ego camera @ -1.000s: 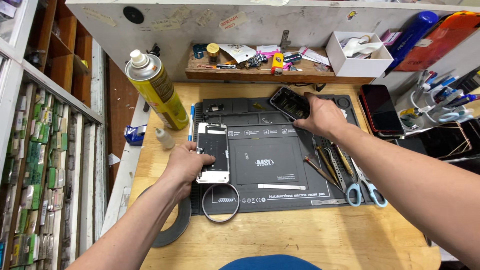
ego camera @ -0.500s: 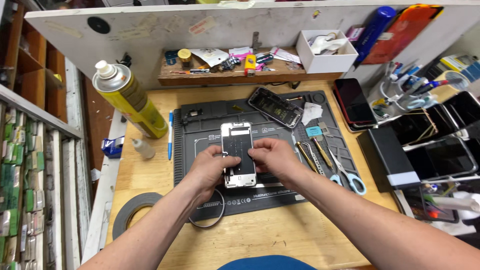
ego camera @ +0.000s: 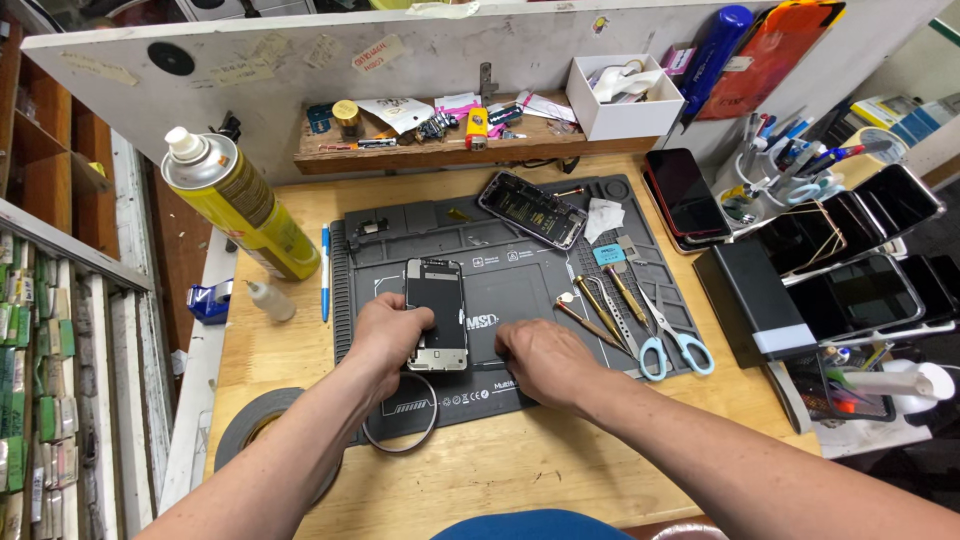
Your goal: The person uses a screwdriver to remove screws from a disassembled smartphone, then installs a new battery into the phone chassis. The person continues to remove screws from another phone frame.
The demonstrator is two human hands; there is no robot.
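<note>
Two hands work over the grey mat. Our left hand pinches the phone screen by its left edge, flat on the mat; our right hand rests beside it, fingers curled, holding nothing we can see. We judge the screen light, thin, brittle — best gripped by its edges, not its glass.

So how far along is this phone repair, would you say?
Partway, it seems. The opened phone body already lies apart at the back of the grey mat. The left hand steadies the screen panel while the right hand rests on the mat beside it. The two halves are not yet joined.
</note>
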